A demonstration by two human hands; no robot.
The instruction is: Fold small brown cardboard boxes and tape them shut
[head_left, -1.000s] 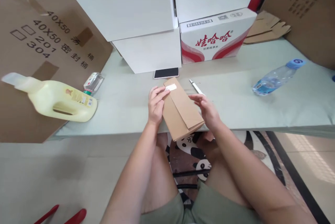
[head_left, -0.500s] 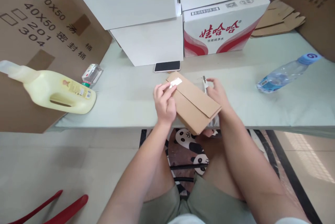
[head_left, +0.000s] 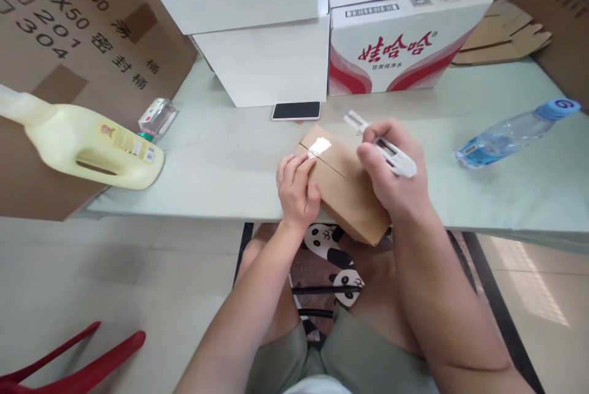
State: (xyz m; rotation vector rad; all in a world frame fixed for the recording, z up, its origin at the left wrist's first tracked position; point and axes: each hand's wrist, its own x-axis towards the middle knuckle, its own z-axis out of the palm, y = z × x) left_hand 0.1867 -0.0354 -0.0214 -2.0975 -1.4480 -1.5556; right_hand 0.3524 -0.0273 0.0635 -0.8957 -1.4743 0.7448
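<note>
A small brown cardboard box lies aslant at the table's front edge, its near corner sticking out past it. A shiny piece of clear tape covers the far end of the flap's seam. My left hand grips the box along its left side, fingertips close to the tape. Above the right part of the box, my right hand is closed around a white utility knife. The knife's front end points away and to the left, blurred, and seems clear of the cardboard.
A phone lies behind the box, before stacked white cartons. A water bottle lies on the right. To the left are a yellow jug and a small clear bottle. A red chair part shows lower left.
My right hand has risen from beside the box to above it, bringing the utility knife into fuller view. My left fingers have slid back off the tape. The box has shifted slightly nearer.
</note>
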